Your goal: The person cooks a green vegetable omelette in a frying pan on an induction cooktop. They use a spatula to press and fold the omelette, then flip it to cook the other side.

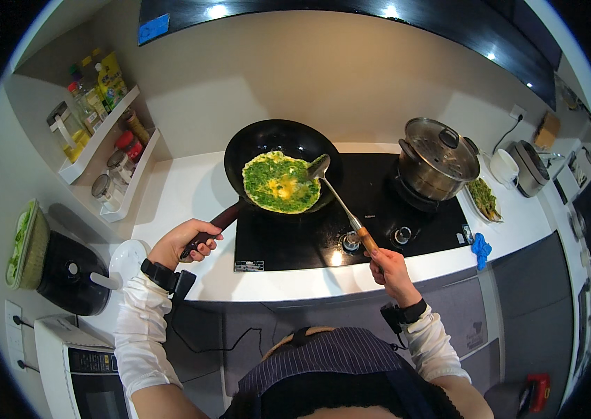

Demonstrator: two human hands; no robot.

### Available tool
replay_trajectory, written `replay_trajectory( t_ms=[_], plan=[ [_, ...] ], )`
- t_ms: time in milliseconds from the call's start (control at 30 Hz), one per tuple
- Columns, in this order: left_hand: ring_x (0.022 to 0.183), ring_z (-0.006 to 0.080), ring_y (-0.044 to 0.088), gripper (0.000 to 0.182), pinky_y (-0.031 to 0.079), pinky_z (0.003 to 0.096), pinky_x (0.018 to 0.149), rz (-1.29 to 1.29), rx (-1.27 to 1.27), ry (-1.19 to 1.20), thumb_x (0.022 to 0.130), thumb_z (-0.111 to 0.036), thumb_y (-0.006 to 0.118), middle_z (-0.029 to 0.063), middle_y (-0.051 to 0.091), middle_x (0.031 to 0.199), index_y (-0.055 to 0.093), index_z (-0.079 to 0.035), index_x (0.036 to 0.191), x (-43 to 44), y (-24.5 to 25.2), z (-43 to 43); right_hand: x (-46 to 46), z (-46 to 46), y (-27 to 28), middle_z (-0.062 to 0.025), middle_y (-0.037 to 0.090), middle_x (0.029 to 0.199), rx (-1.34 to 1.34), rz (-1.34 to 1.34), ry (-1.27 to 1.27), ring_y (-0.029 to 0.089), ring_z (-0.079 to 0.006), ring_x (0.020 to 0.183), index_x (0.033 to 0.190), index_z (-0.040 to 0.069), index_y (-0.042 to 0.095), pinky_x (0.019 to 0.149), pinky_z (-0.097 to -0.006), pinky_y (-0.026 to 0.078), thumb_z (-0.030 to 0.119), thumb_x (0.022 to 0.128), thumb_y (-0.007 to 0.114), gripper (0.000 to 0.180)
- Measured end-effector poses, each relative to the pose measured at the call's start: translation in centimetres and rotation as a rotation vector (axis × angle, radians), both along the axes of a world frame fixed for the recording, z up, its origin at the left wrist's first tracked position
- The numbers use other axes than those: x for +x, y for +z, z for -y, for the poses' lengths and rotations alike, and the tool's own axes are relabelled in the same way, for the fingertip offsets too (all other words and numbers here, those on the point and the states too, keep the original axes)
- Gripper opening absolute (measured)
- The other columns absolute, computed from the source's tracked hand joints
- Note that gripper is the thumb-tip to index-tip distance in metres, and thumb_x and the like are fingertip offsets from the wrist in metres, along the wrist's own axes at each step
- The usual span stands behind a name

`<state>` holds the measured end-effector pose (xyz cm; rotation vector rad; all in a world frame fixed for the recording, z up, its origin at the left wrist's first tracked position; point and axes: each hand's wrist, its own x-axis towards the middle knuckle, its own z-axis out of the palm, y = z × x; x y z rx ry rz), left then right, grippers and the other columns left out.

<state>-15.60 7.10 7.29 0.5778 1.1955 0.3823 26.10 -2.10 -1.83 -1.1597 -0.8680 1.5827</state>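
Observation:
My left hand [185, 243] grips the dark handle of a black wok [279, 133], which is over the left part of the hob. A round, flat egg omelette with chopped greens [279, 180] lies in the wok, yellow and wet-looking near its middle. My right hand [389, 269] holds the wooden handle of a metal cooking ladle or spatula [341, 204]. The head of that utensil rests at the right edge of the omelette.
A lidded steel pot [431, 162] stands on the right burner of the black glass hob [295, 246]. Beyond it are a plate of green vegetables [484, 200] and a blue cloth [479, 251]. Bottles and jars fill the wall shelves [138, 183]; a black air fryer [75, 272] is at left.

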Motion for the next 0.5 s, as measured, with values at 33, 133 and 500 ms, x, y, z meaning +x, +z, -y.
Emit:
replay_trajectory(
  t_ms=[33,133,500],
  plan=[
    [0.039,0.0037,0.038,0.016,0.025,0.0159,0.03,-0.007,-0.009,0.012,0.078,-0.016,0.057,0.0005,0.047,0.06,0.05,-0.003,0.082,0.02,-0.02,0.03,0.03,0.04,0.0,0.0047,0.041,0.056,-0.005,0.002,0.003,0.031,-0.0027,0.042,0.085,0.005,0.055,0.037,-0.0173,0.022,0.025,0.09,0.052,0.021],
    [0.038,0.0034,0.036,0.018,0.025,0.0161,0.03,0.002,-0.013,0.024,0.081,-0.017,0.056,0.0016,0.047,0.06,0.05,-0.001,0.085,0.11,-0.07,0.1,0.04,0.08,0.0,0.0052,0.041,0.056,-0.002,0.002,0.011,0.031,-0.0026,0.042,0.084,0.005,0.055,0.037,-0.0173,0.022,0.025,0.09,0.051,0.021],
    [0.039,0.0035,0.037,0.017,0.025,0.0159,0.03,-0.007,0.015,0.002,0.079,-0.017,0.057,0.0005,0.046,0.06,0.049,-0.002,0.083,0.28,-0.09,0.25,0.01,0.17,0.2,0.0056,0.041,0.056,0.018,0.003,0.009,0.031,-0.0018,0.042,0.085,0.005,0.055,0.037,-0.0167,0.022,0.024,0.09,0.05,0.02]
  ],
)
